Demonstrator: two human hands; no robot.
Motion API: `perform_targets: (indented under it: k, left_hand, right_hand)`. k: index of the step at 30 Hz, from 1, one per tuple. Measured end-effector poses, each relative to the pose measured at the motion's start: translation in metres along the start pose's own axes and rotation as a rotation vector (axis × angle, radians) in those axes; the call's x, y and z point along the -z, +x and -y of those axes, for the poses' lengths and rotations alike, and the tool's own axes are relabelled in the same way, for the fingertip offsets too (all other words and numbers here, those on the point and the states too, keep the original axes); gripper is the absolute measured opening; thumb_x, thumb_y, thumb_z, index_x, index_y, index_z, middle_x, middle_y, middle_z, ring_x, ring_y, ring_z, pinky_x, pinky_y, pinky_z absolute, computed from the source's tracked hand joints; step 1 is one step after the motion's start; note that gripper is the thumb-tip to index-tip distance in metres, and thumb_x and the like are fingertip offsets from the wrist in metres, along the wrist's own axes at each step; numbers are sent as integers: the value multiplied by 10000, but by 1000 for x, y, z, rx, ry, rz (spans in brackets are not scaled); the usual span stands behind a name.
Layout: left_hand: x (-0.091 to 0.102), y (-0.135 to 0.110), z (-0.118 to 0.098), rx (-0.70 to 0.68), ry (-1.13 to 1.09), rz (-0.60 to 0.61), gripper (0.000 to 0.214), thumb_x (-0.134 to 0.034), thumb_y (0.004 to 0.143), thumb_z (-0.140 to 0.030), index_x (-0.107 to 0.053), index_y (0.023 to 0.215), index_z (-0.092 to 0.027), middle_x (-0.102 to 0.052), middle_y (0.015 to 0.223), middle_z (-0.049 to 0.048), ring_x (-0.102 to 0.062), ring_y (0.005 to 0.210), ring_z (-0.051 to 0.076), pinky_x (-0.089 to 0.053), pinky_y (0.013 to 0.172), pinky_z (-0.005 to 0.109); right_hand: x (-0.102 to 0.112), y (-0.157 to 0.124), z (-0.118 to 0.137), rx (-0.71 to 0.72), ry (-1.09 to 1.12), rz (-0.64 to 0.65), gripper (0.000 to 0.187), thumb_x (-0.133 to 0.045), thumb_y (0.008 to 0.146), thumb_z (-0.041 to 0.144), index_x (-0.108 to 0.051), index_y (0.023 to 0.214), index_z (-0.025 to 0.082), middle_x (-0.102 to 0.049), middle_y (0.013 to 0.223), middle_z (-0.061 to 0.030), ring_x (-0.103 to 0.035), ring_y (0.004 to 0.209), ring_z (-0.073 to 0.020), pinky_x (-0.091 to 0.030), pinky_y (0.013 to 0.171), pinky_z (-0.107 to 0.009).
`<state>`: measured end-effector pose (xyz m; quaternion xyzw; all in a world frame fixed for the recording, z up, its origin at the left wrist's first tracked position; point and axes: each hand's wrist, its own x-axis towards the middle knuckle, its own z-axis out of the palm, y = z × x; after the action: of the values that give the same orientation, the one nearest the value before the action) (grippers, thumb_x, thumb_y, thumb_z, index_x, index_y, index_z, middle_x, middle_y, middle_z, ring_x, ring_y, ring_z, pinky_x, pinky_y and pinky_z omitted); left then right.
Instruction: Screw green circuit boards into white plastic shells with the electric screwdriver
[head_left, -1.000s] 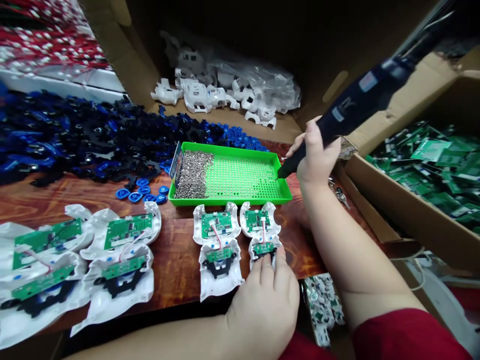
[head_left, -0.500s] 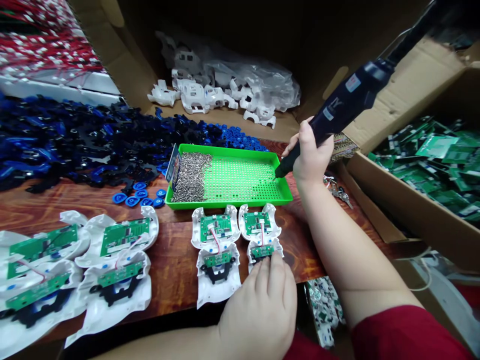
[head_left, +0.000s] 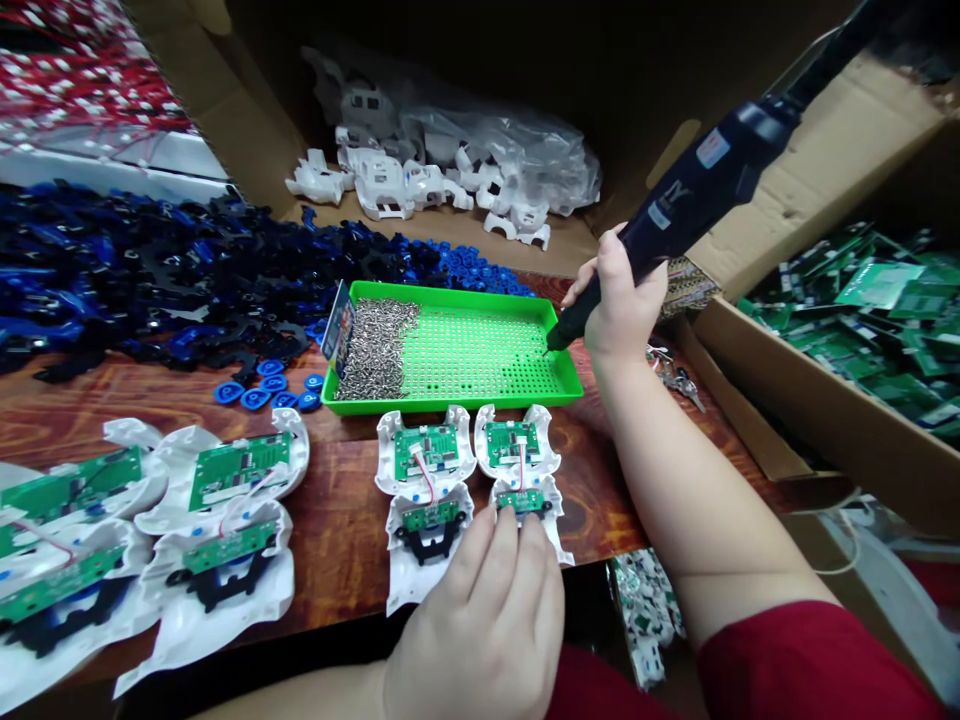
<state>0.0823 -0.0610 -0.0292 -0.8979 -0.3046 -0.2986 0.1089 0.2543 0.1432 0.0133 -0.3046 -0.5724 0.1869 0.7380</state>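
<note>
My right hand [head_left: 624,310] is wrapped round the lower part of a dark electric screwdriver [head_left: 679,205]. Its bit points down into the right end of a green perforated tray [head_left: 457,403], where small screws [head_left: 375,345] are heaped at the left. My left hand [head_left: 487,620] lies over the lower half of an open white plastic shell [head_left: 553,460], fingers stretched out and touching it near a small green circuit board [head_left: 519,501]; the thumb is hidden. Beside it sits a similar open shell [head_left: 384,470] with green boards, a red-white cable and a black bracket [head_left: 429,543].
More open shells [head_left: 289,570] with boards stand at the left. Blue and black parts [head_left: 150,280] are piled behind them, near blue buttons [head_left: 255,398]. A carton at the back holds white shells [head_left: 382,185]. Circuit boards [head_left: 877,285] fill a box at right, beside keys [head_left: 682,383].
My left hand has slid left and slightly down on the right-hand shell, uncovering more of its lower right edge. The screwdriver bit stays at the tray's right end. The view has shifted slightly.
</note>
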Motion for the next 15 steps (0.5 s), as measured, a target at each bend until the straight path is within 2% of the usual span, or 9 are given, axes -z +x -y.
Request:
perform_targets:
  k: [3,6,10,13,15]
  left_hand:
    - [2,-4,2,-11,0,15,294,-415,828,-130,-680,953,-103,-702,988,92,-609,926,266,-321,954,426]
    - [2,-8,2,-24,7,8,301,-404,840,-135,-687,938,-106,-705,985,94,-611,905,250,-312,935,402]
    - [0,-12,-3,10,64,21,306,-410,840,-122,-678,984,-102,-693,1028,98,-582,979,215,-240,986,355]
    - [1,-12,-6,13,101,56,308,-421,836,-135,-670,1015,-103,-687,1043,93,-557,1007,197,-174,1035,355]
    - [2,-11,-8,14,119,70,308,-429,830,-130,-671,1019,-107,-689,1034,80,-541,1009,186,-137,1051,353]
  right_hand:
    - [0,0,-1,-8,-22,8,109,-540,825,324,-468,841,243,-431,495,103,-531,405,-81,-457,409,-220]
    - [0,0,-3,-17,-25,5,124,-545,819,329,-460,827,238,-433,479,110,-477,348,-65,-404,352,-198]
    - [-1,2,-2,6,10,-39,126,-560,799,313,-466,820,231,-427,493,106,-477,358,-64,-373,321,-187]
    - [-1,6,17,31,35,-107,125,-570,778,288,-464,790,222,-428,485,101,-467,360,-63,-357,308,-187]
    - [-1,6,42,42,28,-138,113,-556,769,279,-465,780,213,-426,462,99,-453,343,-69,-359,305,-202]
